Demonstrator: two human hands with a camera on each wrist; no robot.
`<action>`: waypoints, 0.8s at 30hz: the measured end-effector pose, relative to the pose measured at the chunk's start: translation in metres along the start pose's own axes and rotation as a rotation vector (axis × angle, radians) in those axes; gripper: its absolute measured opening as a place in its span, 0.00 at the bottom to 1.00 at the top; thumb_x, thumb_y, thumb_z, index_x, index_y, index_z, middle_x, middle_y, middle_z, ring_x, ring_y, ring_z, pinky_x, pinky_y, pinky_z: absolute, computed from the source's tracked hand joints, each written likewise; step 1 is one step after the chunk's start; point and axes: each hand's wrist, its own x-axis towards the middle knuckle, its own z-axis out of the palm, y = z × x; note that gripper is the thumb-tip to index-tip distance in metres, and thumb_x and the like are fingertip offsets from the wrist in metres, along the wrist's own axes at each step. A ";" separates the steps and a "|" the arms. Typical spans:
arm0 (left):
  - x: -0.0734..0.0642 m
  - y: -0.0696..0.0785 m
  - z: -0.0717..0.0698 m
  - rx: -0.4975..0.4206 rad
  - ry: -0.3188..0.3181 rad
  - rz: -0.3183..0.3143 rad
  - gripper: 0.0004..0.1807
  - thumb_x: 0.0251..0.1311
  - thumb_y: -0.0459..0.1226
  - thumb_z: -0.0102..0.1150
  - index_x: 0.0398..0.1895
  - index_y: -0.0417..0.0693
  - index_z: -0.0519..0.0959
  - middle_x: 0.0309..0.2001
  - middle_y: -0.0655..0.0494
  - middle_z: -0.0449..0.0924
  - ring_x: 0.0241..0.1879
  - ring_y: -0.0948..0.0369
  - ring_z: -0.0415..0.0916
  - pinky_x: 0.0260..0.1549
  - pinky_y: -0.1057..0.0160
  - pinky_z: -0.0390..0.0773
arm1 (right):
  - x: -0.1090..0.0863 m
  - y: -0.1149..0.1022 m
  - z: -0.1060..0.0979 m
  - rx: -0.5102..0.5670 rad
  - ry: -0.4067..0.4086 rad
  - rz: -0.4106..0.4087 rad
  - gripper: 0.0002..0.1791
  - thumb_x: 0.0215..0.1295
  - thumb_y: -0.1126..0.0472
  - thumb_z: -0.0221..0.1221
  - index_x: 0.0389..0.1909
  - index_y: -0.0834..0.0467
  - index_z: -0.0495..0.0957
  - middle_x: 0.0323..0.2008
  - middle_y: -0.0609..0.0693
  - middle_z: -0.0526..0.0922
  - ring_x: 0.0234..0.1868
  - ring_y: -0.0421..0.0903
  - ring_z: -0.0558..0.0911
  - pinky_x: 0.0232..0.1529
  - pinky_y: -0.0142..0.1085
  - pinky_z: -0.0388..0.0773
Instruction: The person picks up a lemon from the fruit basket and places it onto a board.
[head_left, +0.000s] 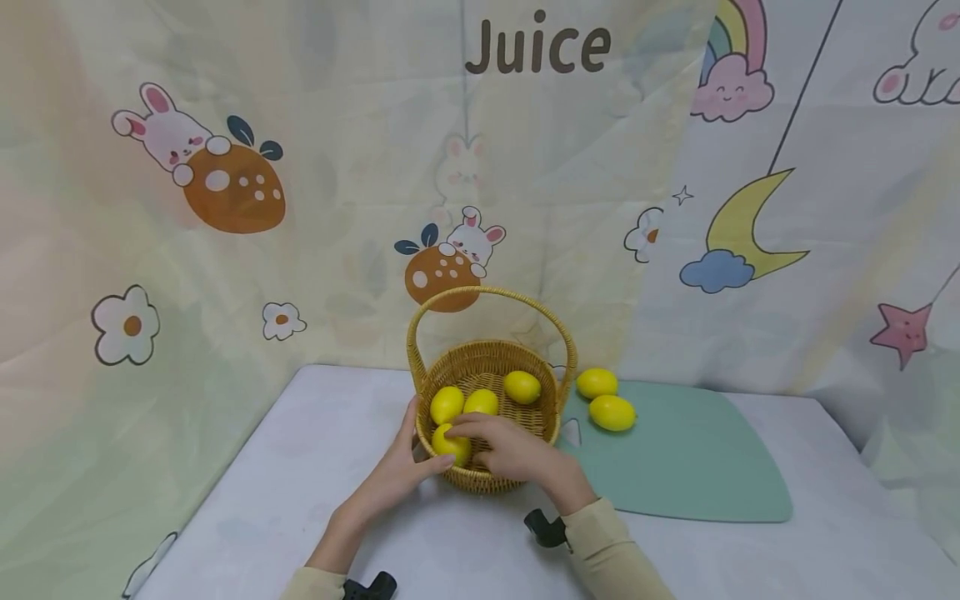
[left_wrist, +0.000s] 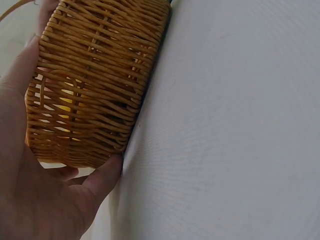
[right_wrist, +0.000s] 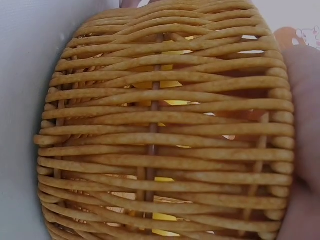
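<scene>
Basket: round wicker basket point(head_left: 487, 482), upright on the white table point(head_left: 300, 475), mid-scene; tall arched handle point(head_left: 491, 291) raised over the opening.
Left hand: left hand point(head_left: 397, 469) clamped on the basket's near left side; thumb over the rim, fingers spread along the outer wall. The left wrist view shows the hand against the weave, one fingertip down by the base.
Right hand: right hand point(head_left: 513, 448) over the near right rim, reaching inside; fingers bent, index finger on top of the near lemon point(head_left: 448, 451). Thumb mostly hidden; cannot tell whether the fingers pinch the fruit or merely touch it. The right wrist view is filled by wicker, yellow showing through gaps.
Lemons inside: four. Near one at the near left wall, under the right hand's fingers; left lemon point(head_left: 447, 406) just beyond it, by the left wall; middle lemon point(head_left: 481, 402) just right of that one; far lemon point(head_left: 522, 387) toward the far right wall.
Lemons outside: two, right of the basket. Nearer outside lemon point(head_left: 612, 414) on the green mat point(head_left: 697, 458); farther outside lemon point(head_left: 597, 382) just beyond, at the mat's far left edge.
Sleeves: beige; black device point(head_left: 545, 528) at the right wrist, another at the left.
Backdrop: printed cloth point(head_left: 337, 83) on the far side, rabbits, flowers, moon, the word "Juice".
</scene>
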 end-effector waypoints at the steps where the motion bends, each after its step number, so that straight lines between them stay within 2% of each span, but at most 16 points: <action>1: 0.000 0.000 0.000 0.001 0.001 -0.002 0.63 0.54 0.57 0.69 0.76 0.80 0.27 0.81 0.63 0.27 0.80 0.46 0.39 0.72 0.31 0.44 | 0.000 0.001 0.000 0.000 0.002 -0.006 0.31 0.62 0.76 0.54 0.64 0.50 0.76 0.70 0.48 0.71 0.70 0.48 0.71 0.66 0.45 0.73; 7: 0.000 0.000 0.000 0.006 0.003 -0.004 0.63 0.55 0.57 0.69 0.76 0.79 0.27 0.81 0.62 0.27 0.80 0.45 0.40 0.72 0.31 0.46 | 0.000 0.003 -0.001 0.026 0.023 -0.046 0.26 0.62 0.76 0.54 0.59 0.52 0.79 0.67 0.50 0.74 0.66 0.47 0.74 0.63 0.43 0.76; 12: 0.001 -0.002 0.001 0.006 0.007 0.000 0.63 0.54 0.57 0.69 0.76 0.80 0.27 0.81 0.63 0.27 0.80 0.46 0.40 0.72 0.32 0.46 | 0.001 0.005 0.000 0.053 0.033 -0.063 0.24 0.62 0.76 0.54 0.54 0.51 0.80 0.62 0.45 0.79 0.61 0.42 0.76 0.62 0.41 0.75; 18: 0.001 -0.003 0.002 0.006 0.012 0.016 0.63 0.55 0.56 0.69 0.76 0.80 0.27 0.81 0.63 0.31 0.80 0.47 0.42 0.73 0.34 0.48 | 0.000 0.005 -0.001 0.066 0.006 -0.018 0.16 0.64 0.65 0.62 0.52 0.50 0.83 0.52 0.40 0.83 0.48 0.37 0.77 0.53 0.34 0.76; 24: 0.000 -0.003 0.001 0.006 0.016 0.000 0.63 0.54 0.56 0.70 0.76 0.80 0.27 0.81 0.62 0.30 0.80 0.47 0.41 0.73 0.33 0.46 | -0.003 0.002 -0.003 0.029 0.002 0.068 0.20 0.62 0.64 0.66 0.56 0.52 0.82 0.53 0.44 0.84 0.46 0.38 0.77 0.48 0.33 0.76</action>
